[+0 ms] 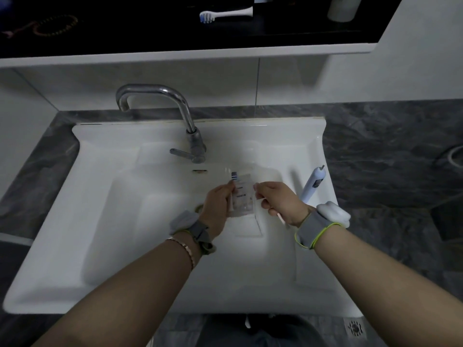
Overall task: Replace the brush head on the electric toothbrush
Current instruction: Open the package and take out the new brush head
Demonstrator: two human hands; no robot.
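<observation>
**Halfway there: old head off, new one not yet out of its packet**

Already the toothbrush handle (313, 184) lies headless on the right rim of the sink (105, 221), its bare metal shaft pointing away from the person. A used-looking brush head (226, 14) rests up on the dark shelf (175, 31) above the tap (175, 113), so I judge the removal step finished.

What remains is the opening and the fitting. Both hands work over the basin on a small clear packet (242, 196). The left hand (217, 205) pinches its left edge between thumb and fingers; the right hand (279, 202) grips the right edge, fingers curled tight, and a thin pale stick pokes out under its palm, though I cannot tell what that is. Inside the packet sits the new brush head (234, 177), its blue and white bristles showing at the top end. Whether the packet is torn open yet, I cannot make out.

Still to do, by my reckoning: free the head, pick up the handle and press the head onto the shaft.

The basin itself holds nothing else that I can see.
</observation>
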